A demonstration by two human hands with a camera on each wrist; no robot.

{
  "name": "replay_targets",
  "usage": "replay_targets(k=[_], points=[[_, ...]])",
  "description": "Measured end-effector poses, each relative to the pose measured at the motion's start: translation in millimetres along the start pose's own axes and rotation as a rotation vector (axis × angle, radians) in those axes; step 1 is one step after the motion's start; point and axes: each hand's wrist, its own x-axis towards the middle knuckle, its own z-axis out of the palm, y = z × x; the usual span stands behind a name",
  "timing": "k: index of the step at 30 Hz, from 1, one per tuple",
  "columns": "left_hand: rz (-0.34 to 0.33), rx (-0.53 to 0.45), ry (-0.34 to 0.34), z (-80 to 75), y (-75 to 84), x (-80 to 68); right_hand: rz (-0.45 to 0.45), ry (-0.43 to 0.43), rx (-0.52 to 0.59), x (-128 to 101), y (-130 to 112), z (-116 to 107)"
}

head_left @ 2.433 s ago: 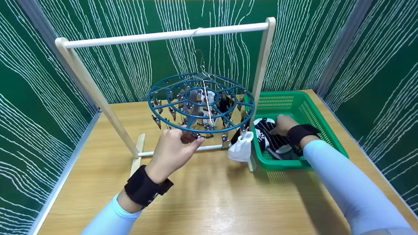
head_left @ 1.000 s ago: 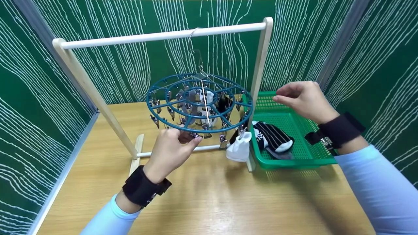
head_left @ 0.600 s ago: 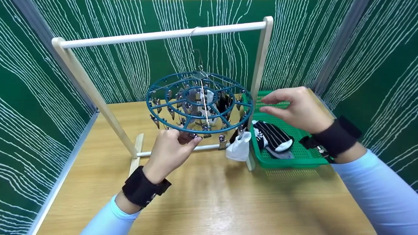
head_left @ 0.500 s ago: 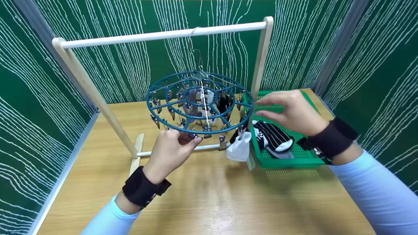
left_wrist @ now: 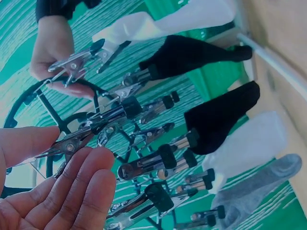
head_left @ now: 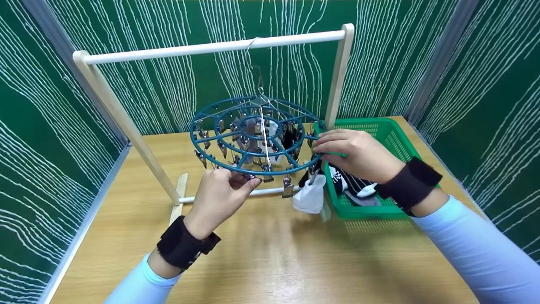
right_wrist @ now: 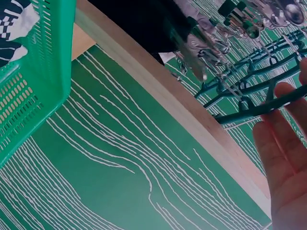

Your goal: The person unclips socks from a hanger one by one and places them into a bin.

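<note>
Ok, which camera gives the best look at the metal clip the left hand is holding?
The left wrist view: the metal clip fills the foreground, pinched between thumb and fingers of the left hand, with its jaws visible. The head view shows it only as a small glint under the blue ring hanger. In the right wrist view I cannot pick it out.

The head view looks forward and down over the table at the round clip hanger [head_left: 258,136], while the 2 wrist views sit close beneath its clips [left_wrist: 144,165], apparently facing upward, the right one also catching the green basket [right_wrist: 33,76].
</note>
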Motion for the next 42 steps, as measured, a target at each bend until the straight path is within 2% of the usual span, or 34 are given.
replay_targets(k=[9, 14, 17, 21, 24, 30, 32, 35, 39, 42], points=[[0.042, 0.057, 0.048, -8.5, 4.6, -3.7, -0.063, 0.078, -0.035, 4, -2, -5], [0.11, 0.135, 0.105, -13.5, 7.5, -7.3, -0.058, 0.102, -0.046, 5, -4, -10], [0.204, 0.215, 0.17, -16.0, 7.6, -9.7, -0.052, 0.112, -0.052, 5, -5, -12], [0.359, 0.356, 0.293, -19.5, 8.2, -11.4, -0.05, 0.122, -0.066, 5, -7, -13], [0.476, 0.427, 0.397, -21.3, 9.2, -10.8, -0.052, 0.129, -0.083, 6, -8, -13], [0.706, 0.416, 0.572, -18.5, 18.6, -7.6, -0.065, 0.133, -0.132, 8, -12, -13], [0.768, 0.42, 0.588, -16.3, 24.7, -6.6, -0.069, 0.136, -0.146, 9, -14, -13], [0.84, 0.441, 0.565, -12.8, 33.6, -5.4, -0.08, 0.148, -0.167, 10, -16, -12], [0.904, 0.511, 0.52, -7.7, 43.4, -2.2, -0.105, 0.154, -0.208, 11, -21, -9], [0.932, 0.577, 0.515, -1.5, 48.6, 1.0, -0.115, 0.15, -0.22, 12, -26, -7]])
